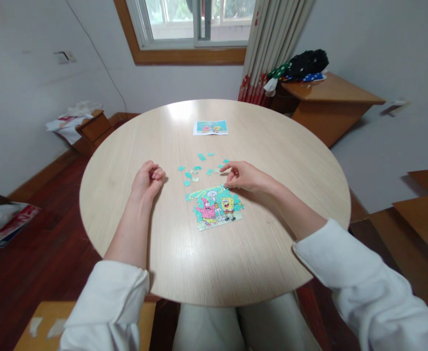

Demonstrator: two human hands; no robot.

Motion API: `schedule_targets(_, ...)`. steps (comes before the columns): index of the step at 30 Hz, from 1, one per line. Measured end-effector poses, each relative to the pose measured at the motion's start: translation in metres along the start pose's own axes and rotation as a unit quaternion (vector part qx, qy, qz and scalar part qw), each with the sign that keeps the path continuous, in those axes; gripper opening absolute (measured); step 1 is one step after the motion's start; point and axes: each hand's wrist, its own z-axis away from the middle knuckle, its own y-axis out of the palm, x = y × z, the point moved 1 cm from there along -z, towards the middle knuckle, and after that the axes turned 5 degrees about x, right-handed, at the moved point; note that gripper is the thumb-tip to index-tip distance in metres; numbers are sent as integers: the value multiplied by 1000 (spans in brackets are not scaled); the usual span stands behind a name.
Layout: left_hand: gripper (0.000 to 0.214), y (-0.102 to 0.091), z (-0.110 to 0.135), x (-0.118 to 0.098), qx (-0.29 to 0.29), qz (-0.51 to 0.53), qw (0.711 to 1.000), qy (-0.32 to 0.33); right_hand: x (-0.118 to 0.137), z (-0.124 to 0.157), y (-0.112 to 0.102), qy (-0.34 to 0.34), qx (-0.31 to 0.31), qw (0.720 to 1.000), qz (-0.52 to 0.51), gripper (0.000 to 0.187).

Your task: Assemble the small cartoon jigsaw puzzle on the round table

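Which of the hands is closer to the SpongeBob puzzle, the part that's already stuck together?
Right. The right hand is at the far edge of the joined SpongeBob puzzle; the left hand is curled, off to its left and apart from it.

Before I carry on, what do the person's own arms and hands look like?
The left sleeve and right sleeve are loose, wrinkled and white, ending well short of the wrists. The left hand and right hand are ungloved, with no watch or ring visible.
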Motion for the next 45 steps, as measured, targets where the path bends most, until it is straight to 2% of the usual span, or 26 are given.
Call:
schedule_targets(13, 35, -2, -1, 0, 4, -9, 1000, -3, 1, -1, 0, 14, 4, 999, 35, 31)
schedule_targets(17, 36, -4, -2, -1, 8, -18, 1000, 0, 2, 1, 1, 13, -3, 1000, -19, 24)
schedule_targets(21, 37, -5, -2, -1, 10, -24, 1000, 3, 5, 3, 1, 16, -52, 995, -85, 8)
schedule_targets(25, 39, -6, -4, 0, 16, -30, 999, 5, 5, 2, -1, 15, -89, 992, -90, 9)
schedule_targets(38, 40, -7, -5, 0, 18, -28, 999, 8, 6, 3, -3, 34, -114, 992, -32, 16)
schedule_targets(45, 42, -7, -4, 1, 22, -16, 1000, 3, 6, 4, -5, -12, -144, 989, 20, 22)
